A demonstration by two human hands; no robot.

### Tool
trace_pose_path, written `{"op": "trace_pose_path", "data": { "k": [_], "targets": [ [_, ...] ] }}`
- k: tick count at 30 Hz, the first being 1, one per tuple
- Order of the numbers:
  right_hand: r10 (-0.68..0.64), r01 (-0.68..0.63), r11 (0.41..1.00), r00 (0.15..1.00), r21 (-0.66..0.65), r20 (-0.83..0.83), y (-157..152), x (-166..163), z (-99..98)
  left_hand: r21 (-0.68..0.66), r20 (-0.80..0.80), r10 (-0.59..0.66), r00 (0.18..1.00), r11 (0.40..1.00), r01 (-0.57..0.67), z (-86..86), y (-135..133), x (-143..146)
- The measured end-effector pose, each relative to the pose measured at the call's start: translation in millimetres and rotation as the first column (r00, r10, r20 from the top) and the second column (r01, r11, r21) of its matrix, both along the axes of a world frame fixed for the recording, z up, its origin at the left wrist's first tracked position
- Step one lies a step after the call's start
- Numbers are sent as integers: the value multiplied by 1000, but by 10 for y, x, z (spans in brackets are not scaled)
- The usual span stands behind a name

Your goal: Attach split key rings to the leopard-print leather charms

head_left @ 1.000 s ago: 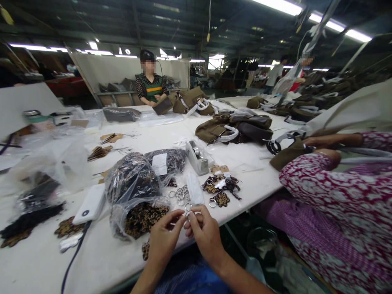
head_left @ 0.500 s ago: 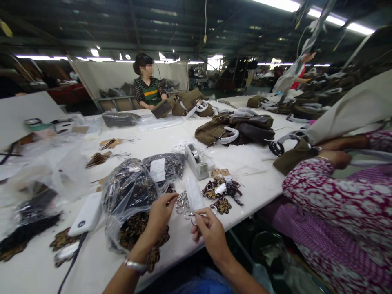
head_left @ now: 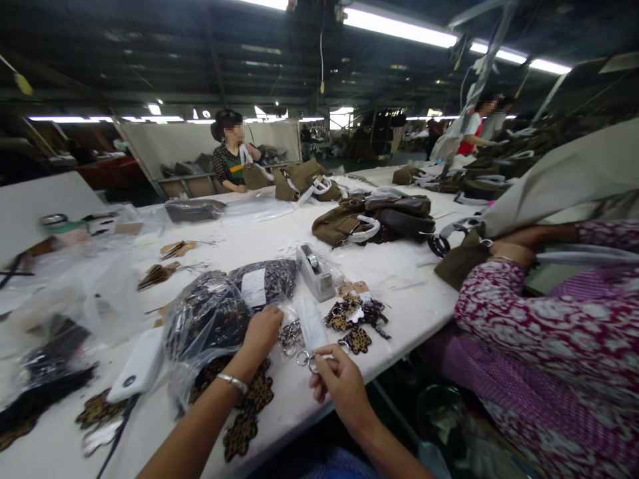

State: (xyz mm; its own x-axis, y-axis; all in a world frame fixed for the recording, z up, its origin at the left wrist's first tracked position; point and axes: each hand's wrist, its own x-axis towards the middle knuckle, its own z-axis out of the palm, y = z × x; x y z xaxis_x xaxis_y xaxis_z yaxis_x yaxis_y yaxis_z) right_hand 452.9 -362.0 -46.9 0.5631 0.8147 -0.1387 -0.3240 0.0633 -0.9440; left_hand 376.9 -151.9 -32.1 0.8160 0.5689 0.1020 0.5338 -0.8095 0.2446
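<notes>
My right hand (head_left: 340,384) is closed, with thumb and fingertips pinching a silver metal split ring (head_left: 313,364) above the table's front edge. A second ring (head_left: 302,358) hangs just left of it, seemingly linked to it. My left hand (head_left: 264,330), wearing a silver bracelet, reaches beside a pile of silver rings (head_left: 291,336); its fingertips are hidden behind the hand. Under my left forearm, leopard-print flower-shaped pieces (head_left: 259,388) spill from a clear plastic bag (head_left: 207,316). A whitish wrapped strip (head_left: 312,322) lies between the rings and a heap of leopard-print charms (head_left: 357,318).
A grey tape dispenser (head_left: 315,273) stands behind the rings. Farther back lie olive handbags (head_left: 372,216). A white power bank (head_left: 136,366) with a dark cable is at left. A co-worker's patterned sleeve (head_left: 514,293) is close on my right; another person sits across the table.
My left hand has moved up and away from me, its fingertips turning out of sight. My right hand keeps the ring almost in place. The person across now lifts a bag handle.
</notes>
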Motion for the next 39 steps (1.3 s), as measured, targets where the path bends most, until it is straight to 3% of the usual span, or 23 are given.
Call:
{"op": "trace_pose_path", "data": {
  "k": [6, 13, 16, 19, 23, 30, 39],
  "targets": [
    [-28, 28, 999, 1000, 34, -10, 13, 37, 58, -32, 231, 43, 972, 999, -37, 190, -21, -134],
    [-67, 68, 994, 998, 86, -16, 146, 77, 213, -130, 567, 135, 812, 989, -74, 391, -288, -401],
    [-65, 66, 992, 998, 105, -19, 224, 61, 240, -170, 627, 134, 768, 985, -33, 403, -489, -486],
    [-60, 62, 991, 998, 116, -15, 263, 21, 264, -215, 686, 86, 722, 973, 88, 368, -697, -527],
    [-44, 44, 994, 999, 105, -2, 258, -43, 334, -262, 705, 41, 708, 943, 206, 276, -917, -518],
    [-23, 20, 998, 999, 62, 41, 194, -104, 322, -457, 687, 211, 695, 869, 188, 206, -1063, -492],
    [-17, 20, 1000, 924, -3, 381, -11, -215, 283, -745, 539, 524, 659, 662, 84, 61, -1194, -555]
  ]
}}
